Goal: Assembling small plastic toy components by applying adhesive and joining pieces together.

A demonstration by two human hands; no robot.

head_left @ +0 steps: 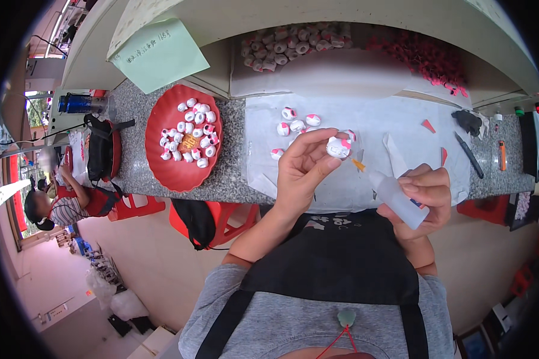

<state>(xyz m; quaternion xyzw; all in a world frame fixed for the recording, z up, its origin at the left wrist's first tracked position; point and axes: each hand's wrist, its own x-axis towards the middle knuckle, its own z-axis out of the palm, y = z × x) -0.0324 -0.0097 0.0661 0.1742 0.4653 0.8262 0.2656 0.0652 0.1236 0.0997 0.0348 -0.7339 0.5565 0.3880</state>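
Observation:
My left hand (308,164) pinches a small white and pink cat-shaped figurine (339,147) between thumb and fingers, above the white paper. My right hand (428,194) is closed around a translucent squeeze bottle (399,200). The bottle is tilted, its narrow yellow-orange tip (358,165) pointing up and left, just below the figurine. A small gap seems to lie between tip and figurine. Several similar white figurines (297,125) lie on the paper beyond my left hand. A red scalloped plate (156,143) farther left holds many more.
White paper (365,191) covers the speckled counter (236,155). Behind it, a shelf holds piled white pieces (299,42) and pink pieces (422,60). A dark pen-like tool (469,155) and an orange stick-like item (502,155) lie right. Another person (72,206) is at far left.

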